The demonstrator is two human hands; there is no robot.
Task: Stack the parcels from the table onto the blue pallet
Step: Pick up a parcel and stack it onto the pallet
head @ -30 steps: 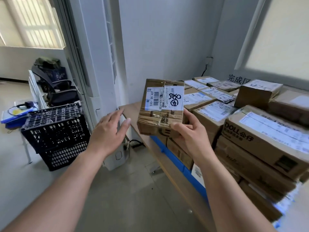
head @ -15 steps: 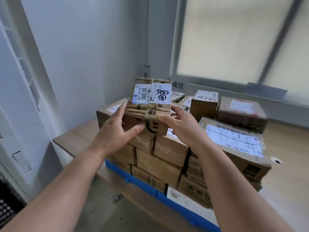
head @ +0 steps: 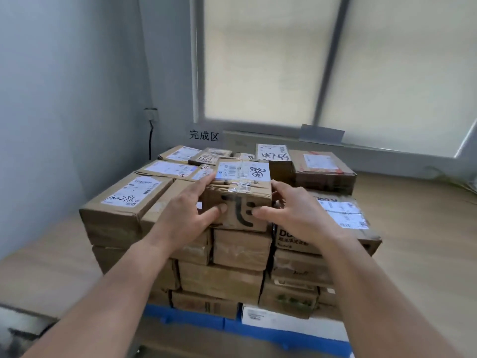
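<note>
Parcel [head: 240,200] of brown cardboard, with a white barcode label and black handwriting on its top, is in the middle of the frame, at the top of the front side of the parcel stack [head: 222,280]. Its lower edge meets the box under it; if it lies there with full weight, I cannot tell. On its front face is a black printed mark.

The left hand [head: 185,215] holds the left side of the parcel: the thumb presses on the front face and the fingers [head: 206,180] reach up along the left edge to the label. The right hand [head: 291,213] holds the right side: the thumb is on the front face and the fingers curl around the right edge. So the grip of each hand is closed on the parcel.

The stack has several layers and stands on the blue pallet [head: 196,320], which shows along the lower part of the frame. The pallet lies on a wooden surface [head: 426,228]. At the left of the stack is a large box [head: 129,202] with handwritten numbers on its label. At the right, just beside the right hand, is a wide box [head: 340,220] with a long white label.

Behind the stack, a sign [head: 204,135] with three characters is on the wall, under a window with a pale blind [head: 271,60]. A black cable [head: 151,135] hangs from a socket at the middle left.
</note>
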